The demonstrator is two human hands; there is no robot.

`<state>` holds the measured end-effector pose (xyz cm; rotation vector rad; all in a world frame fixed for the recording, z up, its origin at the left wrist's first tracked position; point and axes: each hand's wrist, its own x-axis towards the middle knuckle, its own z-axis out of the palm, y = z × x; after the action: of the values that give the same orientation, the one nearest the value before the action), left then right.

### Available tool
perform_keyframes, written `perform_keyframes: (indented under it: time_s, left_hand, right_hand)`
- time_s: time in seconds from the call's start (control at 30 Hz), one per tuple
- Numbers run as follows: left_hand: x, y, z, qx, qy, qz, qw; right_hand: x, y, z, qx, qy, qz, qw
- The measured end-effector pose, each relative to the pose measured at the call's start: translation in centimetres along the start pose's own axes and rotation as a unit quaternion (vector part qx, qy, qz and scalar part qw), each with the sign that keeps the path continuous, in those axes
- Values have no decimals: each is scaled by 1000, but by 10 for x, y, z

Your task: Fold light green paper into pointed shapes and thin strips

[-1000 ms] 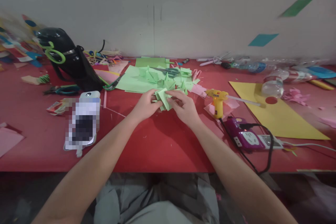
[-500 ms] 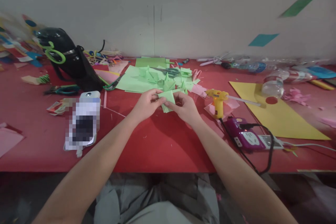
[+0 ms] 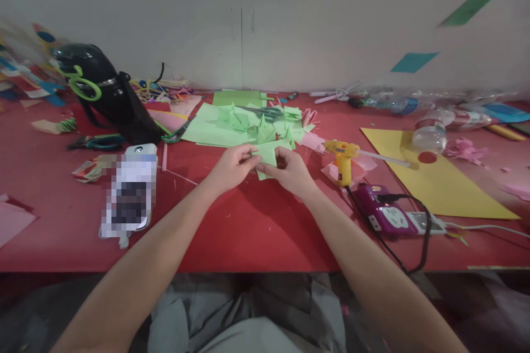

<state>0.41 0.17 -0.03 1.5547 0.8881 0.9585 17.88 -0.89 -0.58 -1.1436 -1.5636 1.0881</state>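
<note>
Between my two hands is a small piece of folded light green paper (image 3: 266,159), held just above the red table. My left hand (image 3: 235,168) pinches its left side between thumb and fingers. On the right side, my right hand (image 3: 293,170) grips it with the thumb in front and the fingers curled behind. Just beyond my hands stand folded green paper pieces (image 3: 265,130) with pointed tips. They lie by light green sheets (image 3: 205,124), with scissors (image 3: 265,113) resting on top.
On the right are a yellow glue gun (image 3: 343,161), a purple power socket (image 3: 383,212) with cables, a yellow sheet (image 3: 434,187) and a plastic bottle (image 3: 429,135). A phone (image 3: 130,190) and a tilted black bottle (image 3: 110,94) stand on the left of the red table (image 3: 256,237).
The folded green paper has turned slightly in my hands, showing a wider flat face. Both hands stay in nearly the same place.
</note>
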Motion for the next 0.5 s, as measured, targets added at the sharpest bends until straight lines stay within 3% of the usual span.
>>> perform_keyframes:
  time_s: [0.23, 0.5]
  left_hand:
    - [1, -4, -5, 76, 14, 15, 997]
    - [0, 0, -4, 62, 12, -4, 998]
  right_hand:
    - [1, -2, -7, 20, 0, -23, 1000]
    - [2, 2, -7, 43, 34, -25, 998]
